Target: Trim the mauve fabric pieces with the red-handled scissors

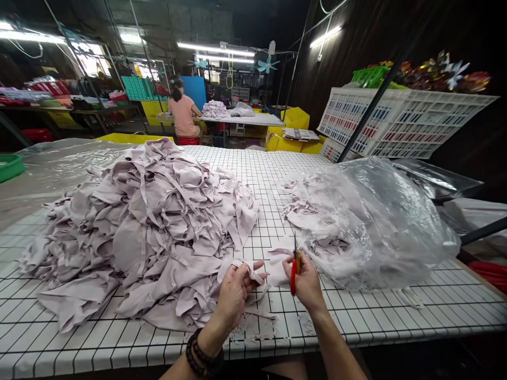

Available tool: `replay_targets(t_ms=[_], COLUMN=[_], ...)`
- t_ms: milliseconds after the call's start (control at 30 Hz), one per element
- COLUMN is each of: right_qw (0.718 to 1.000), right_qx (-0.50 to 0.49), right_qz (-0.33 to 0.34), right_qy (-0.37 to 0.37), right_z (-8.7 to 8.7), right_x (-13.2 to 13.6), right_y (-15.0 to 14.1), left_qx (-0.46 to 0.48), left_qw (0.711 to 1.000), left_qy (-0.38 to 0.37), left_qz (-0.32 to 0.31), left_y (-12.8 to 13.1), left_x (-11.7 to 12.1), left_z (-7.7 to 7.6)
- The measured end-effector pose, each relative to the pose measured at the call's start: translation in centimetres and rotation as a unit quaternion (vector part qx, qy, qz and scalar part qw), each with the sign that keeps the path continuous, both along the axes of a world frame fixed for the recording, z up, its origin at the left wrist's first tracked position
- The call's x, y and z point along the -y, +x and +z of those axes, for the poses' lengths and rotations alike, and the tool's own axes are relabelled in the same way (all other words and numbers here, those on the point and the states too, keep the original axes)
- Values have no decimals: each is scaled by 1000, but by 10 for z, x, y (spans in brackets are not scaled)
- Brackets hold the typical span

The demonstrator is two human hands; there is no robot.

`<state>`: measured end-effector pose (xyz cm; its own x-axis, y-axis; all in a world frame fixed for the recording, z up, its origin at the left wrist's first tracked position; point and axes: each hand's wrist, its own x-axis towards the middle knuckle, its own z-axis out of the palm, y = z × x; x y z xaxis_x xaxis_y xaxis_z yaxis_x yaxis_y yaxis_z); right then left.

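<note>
Between the thumb and fingers of my left hand [236,287] is the edge of a pale lilac fabric piece [227,267], at the near side of a big heap. That heap of fabric pieces [158,206] spreads over the left of the table. My right hand [307,281] is closed around small scissors with red and yellow handles [293,275], the blades pointing away from me. Just left of the scissors another lilac piece [277,264] lies on the tabletop. Small scraps and thread bits [253,327] are scattered below my hands.
A clear plastic bag [380,221] with lilac pieces inside covers the right side of the grid-patterned table [253,161]. Behind it stand white crates [364,116] and a slanting dark pole. A green basin [10,167] is at far left. Farther back, a person [184,111] sits at another table.
</note>
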<state>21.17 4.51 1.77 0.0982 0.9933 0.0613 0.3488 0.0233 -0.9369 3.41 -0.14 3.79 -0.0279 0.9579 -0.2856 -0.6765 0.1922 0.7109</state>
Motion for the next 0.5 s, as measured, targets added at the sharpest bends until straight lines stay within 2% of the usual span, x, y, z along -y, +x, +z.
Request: replay_targets(t_ms=[67, 100, 200, 267, 367, 500], right_qw=[989, 974, 908, 859, 823, 823], right_qx=[-76, -107, -136, -131, -120, -115], right_qz=[126, 197, 387, 474, 526, 530], right_qy=[-10, -22, -87, -140, -176, -170], right_z=[14, 20, 29, 27, 15, 6], right_x=[1, 0, -9, -16, -24, -27], right_y=[-11, -17, -35, -46, -59, -69], left_qx=[4, 8, 23, 29, 23, 33], left_qw=[998, 996, 990, 989, 990, 988], left_qy=[-45, -65, -97, -102, -114, -140], left_qz=[-38, -59, -100, -105, -86, -54], left_y=[-7, -10, -17, -22, -28, -30], left_x=[6, 10, 26, 35, 45, 51], left_z=[4, 4, -2, -8, -14, -13])
